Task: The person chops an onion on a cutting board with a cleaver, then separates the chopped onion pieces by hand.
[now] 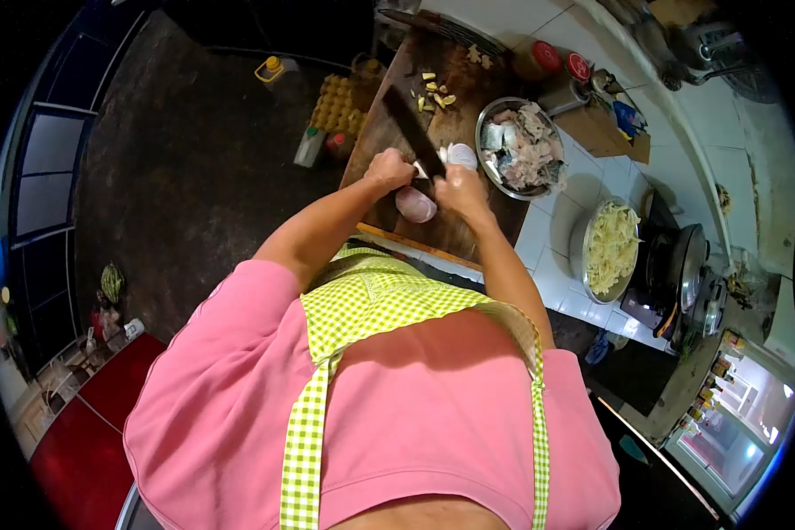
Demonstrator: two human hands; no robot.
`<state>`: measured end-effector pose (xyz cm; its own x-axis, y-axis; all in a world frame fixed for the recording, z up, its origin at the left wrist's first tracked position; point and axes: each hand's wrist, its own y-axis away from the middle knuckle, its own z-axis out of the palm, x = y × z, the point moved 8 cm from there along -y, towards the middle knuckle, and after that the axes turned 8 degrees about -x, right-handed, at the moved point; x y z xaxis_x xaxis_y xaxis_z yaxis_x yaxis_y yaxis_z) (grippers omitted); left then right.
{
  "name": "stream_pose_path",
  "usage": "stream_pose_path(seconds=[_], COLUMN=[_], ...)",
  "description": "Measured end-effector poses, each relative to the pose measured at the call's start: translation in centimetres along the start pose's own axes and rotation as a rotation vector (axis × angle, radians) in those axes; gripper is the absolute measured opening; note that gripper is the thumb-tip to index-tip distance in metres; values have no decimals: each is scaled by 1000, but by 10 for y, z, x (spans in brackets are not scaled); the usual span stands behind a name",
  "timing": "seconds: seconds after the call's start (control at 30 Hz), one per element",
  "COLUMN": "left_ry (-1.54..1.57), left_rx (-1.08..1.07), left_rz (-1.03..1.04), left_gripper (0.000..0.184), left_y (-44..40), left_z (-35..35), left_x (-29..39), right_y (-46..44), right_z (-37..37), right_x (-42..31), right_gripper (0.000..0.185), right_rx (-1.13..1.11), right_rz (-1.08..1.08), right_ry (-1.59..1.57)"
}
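Note:
A cleaver-like knife (406, 122) with a long dark blade is in my right hand (462, 190), fingers wrapped around its handle end. The blade points up and left over the wooden cutting board (380, 212). My left hand (389, 169) is closed at the left of the blade, its fingertips on a small white piece, perhaps onion (420, 170). Just below the hands lies a pinkish onion (415, 205). Beyond my right hand sits a pale, cut-looking onion (462, 157). Yellowish chunks, perhaps ginger (431, 99), are scattered farther up the board.
A steel bowl of cut fish (519, 146) stands against the board's right side. Farther right are a pot of shredded pale vegetable (611, 250) and a black cooker (680, 256). Red-lidded jars (546, 57) line the back. Egg trays (336, 106) and bottles (309, 146) stand left of the board.

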<state>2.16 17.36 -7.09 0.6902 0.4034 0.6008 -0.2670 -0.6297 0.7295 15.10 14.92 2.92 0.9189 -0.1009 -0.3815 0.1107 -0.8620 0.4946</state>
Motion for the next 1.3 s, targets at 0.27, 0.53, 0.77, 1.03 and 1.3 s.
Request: stream_pose_path(seconds=[0.27, 0.53, 0.77, 1.03, 1.3], left_ry=[-127, -499, -638, -516, -668], left_rx=[175, 227, 318, 286, 289], left_rz=[-57, 1004, 1042, 540, 922], left_gripper=[34, 24, 35, 51, 42], left_y=[20, 113, 116, 88, 102], left_z=[-16, 17, 31, 4, 23], left_x=[21, 46, 45, 22, 26], right_y=[-5, 64, 97, 100, 99], right_z=[-4, -24, -8, -16, -16], right_x=[27, 40, 46, 38, 42], right_gripper=[37, 34, 40, 39, 40], right_rx=[197, 108, -34, -28, 11], right_rz=[130, -73, 76, 86, 106], right_ry=[-226, -63, 7, -1, -48])
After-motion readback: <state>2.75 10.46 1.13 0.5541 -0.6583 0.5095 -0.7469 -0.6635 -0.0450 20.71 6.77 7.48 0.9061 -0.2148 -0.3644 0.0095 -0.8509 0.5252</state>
